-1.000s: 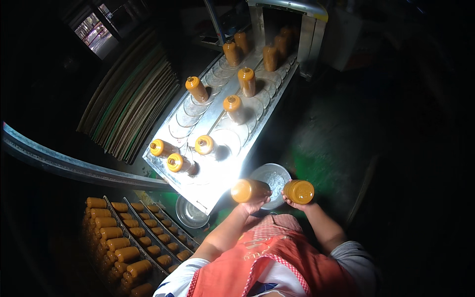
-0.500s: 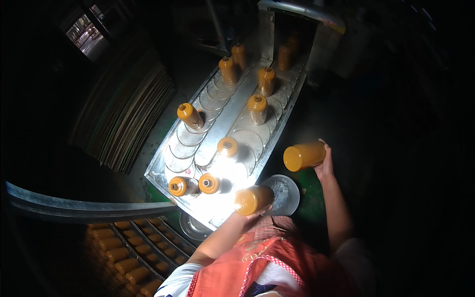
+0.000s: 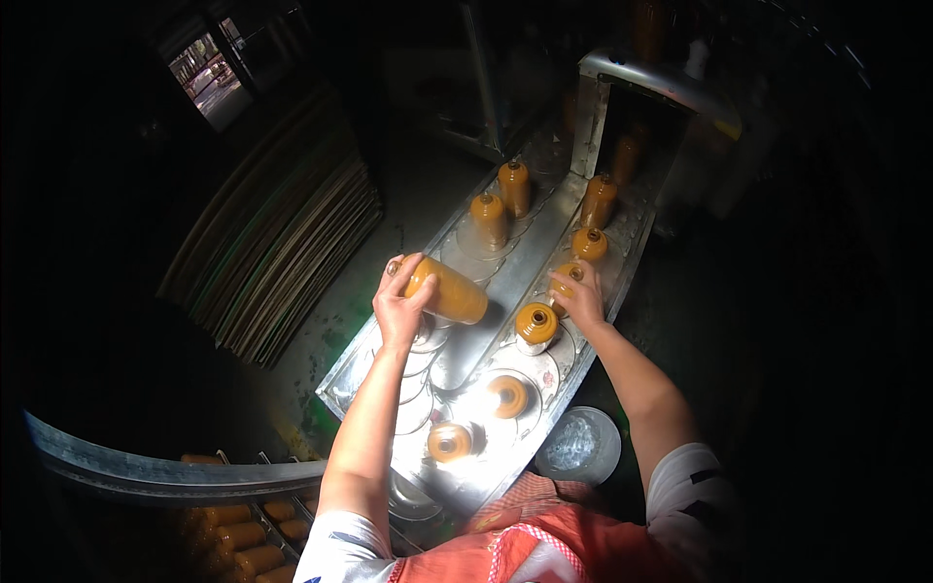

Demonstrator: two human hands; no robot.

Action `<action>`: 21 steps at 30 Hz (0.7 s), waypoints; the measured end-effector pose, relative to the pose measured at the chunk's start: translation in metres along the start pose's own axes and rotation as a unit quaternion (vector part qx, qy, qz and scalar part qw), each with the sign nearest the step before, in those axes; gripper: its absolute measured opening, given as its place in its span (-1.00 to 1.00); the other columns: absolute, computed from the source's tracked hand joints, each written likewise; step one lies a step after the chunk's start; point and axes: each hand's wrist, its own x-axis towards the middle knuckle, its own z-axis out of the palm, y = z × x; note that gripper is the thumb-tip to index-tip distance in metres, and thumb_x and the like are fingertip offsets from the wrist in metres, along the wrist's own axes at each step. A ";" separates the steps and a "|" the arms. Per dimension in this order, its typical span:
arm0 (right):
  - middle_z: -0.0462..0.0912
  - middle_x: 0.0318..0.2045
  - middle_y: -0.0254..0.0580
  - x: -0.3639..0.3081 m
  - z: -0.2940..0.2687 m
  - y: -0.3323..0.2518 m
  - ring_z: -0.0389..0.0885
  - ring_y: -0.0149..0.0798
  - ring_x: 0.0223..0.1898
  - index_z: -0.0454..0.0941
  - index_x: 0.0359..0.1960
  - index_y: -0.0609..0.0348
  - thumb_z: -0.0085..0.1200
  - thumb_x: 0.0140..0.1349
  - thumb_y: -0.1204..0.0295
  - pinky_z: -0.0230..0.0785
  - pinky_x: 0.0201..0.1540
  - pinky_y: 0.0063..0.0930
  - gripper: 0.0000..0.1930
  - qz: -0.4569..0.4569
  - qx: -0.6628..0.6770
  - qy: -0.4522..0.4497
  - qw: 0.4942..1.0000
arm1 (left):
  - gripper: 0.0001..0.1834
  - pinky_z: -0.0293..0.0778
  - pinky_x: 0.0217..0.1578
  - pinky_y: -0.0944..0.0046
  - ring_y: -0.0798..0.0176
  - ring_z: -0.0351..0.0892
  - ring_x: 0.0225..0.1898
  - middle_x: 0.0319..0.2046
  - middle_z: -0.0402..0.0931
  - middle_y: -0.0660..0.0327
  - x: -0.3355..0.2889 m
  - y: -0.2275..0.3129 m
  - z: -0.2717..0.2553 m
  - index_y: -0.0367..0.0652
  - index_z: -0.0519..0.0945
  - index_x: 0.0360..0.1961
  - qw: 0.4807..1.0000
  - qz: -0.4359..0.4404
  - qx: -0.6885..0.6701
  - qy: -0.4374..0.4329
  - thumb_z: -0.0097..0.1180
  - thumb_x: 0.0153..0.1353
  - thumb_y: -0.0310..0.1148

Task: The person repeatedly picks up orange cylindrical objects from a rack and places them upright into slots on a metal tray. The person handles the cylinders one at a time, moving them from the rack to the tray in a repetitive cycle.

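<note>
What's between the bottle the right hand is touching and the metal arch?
In the head view, two orange bottles stand between that touched bottle and the metal arch.

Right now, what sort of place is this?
Probably a factory workshop: a conveyor-like metal table bearing orange bottles, a metal hood at its far end, and more bottles racked at lower left.
</note>
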 end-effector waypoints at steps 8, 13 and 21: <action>0.36 0.28 0.01 0.025 -0.009 0.012 0.29 0.05 0.30 0.69 0.06 -0.24 0.29 0.14 0.43 0.17 0.36 -0.23 -0.59 -0.029 0.090 0.036 0.995 | -0.51 0.31 0.29 0.07 -0.15 0.35 0.26 0.34 0.28 -0.08 0.046 -0.112 0.041 0.12 0.70 0.06 0.974 -0.026 0.223 -0.001 0.40 0.02 -0.26; 0.47 0.06 -0.12 -0.086 -0.066 0.047 0.51 -0.22 0.06 0.69 -0.02 0.11 0.16 0.21 0.64 0.42 0.05 -0.48 -0.69 0.033 0.264 0.075 0.961 | -0.56 0.23 0.33 0.07 -0.18 0.26 0.33 0.39 0.18 -0.20 0.011 -0.088 0.030 0.12 0.67 0.10 0.970 -0.058 0.235 -0.007 0.32 0.15 -0.26; 0.57 -0.17 -0.28 -0.280 -0.107 0.065 0.56 -0.45 -0.33 0.71 -0.18 0.27 0.08 0.24 0.66 0.45 -0.30 -0.61 -0.81 0.177 0.336 -0.056 0.923 | -0.72 0.61 -0.25 0.38 0.35 0.63 -0.13 -0.02 0.61 0.15 -0.246 0.041 -0.011 -0.27 0.65 0.04 0.983 -0.133 -0.119 -0.047 0.13 0.39 -0.36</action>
